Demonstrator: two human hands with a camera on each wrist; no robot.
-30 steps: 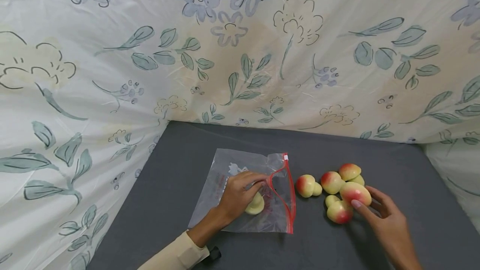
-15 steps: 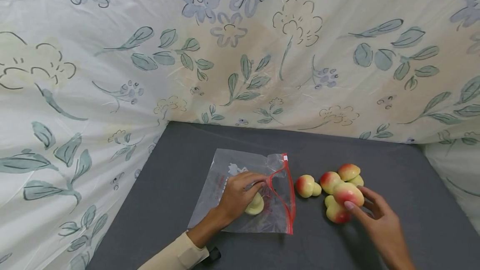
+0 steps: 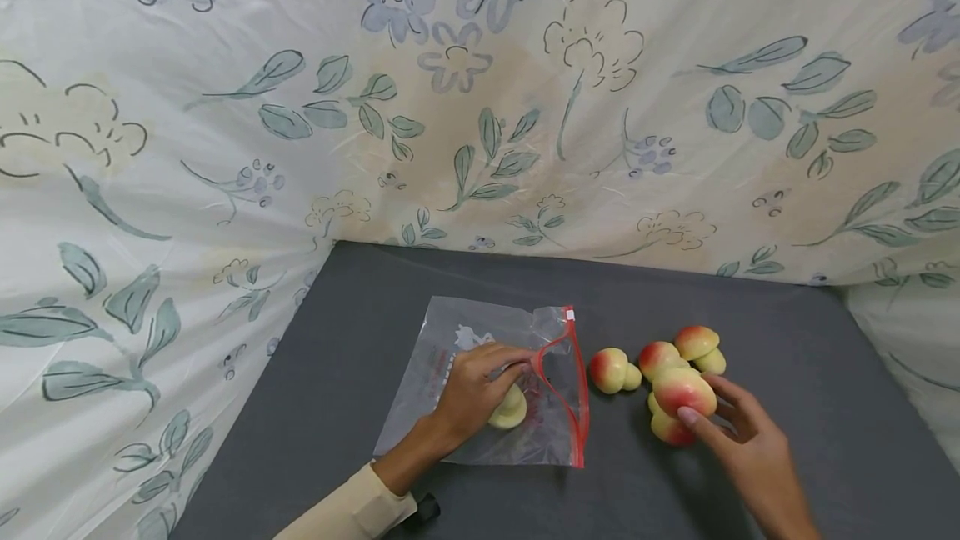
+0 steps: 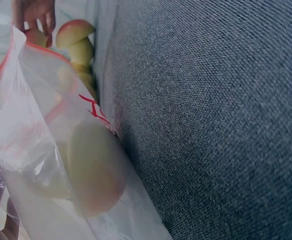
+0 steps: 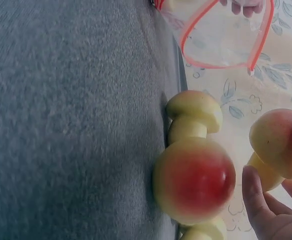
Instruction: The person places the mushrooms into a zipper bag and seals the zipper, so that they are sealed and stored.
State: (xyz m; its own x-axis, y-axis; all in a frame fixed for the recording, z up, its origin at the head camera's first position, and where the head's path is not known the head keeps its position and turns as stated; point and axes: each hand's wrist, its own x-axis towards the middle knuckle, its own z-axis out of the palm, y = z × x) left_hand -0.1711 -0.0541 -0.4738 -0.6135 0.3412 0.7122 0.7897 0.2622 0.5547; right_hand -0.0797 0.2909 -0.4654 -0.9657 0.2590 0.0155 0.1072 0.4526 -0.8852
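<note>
A clear zip bag [image 3: 420, 373] with a red zip edge lies flat, its mouth facing right. My left hand [image 3: 476, 386] pinches the upper layer at the mouth, holding the red zip edges apart. Inside the bag is a mushroom-shaped piece [image 4: 96, 170], pale yellow with a reddish cap. My right hand [image 3: 757, 448] holds another toy mushroom [image 3: 684, 391] by its cap, above the other ones. In the right wrist view this held mushroom [image 5: 278, 142] shows a yellow stem between the fingers.
Several more red-and-yellow toy mushrooms lie right of the bag, one mushroom [image 3: 609, 371] closest to its mouth and another mushroom [image 3: 696, 342] farther back. A dark grey cloth [image 3: 390, 273] covers the table. Floral fabric [image 3: 487, 148] hangs behind and at both sides.
My right hand has moved left with the held mushroom, over the mushrooms on the table. My left hand and the bag have stayed in place.
</note>
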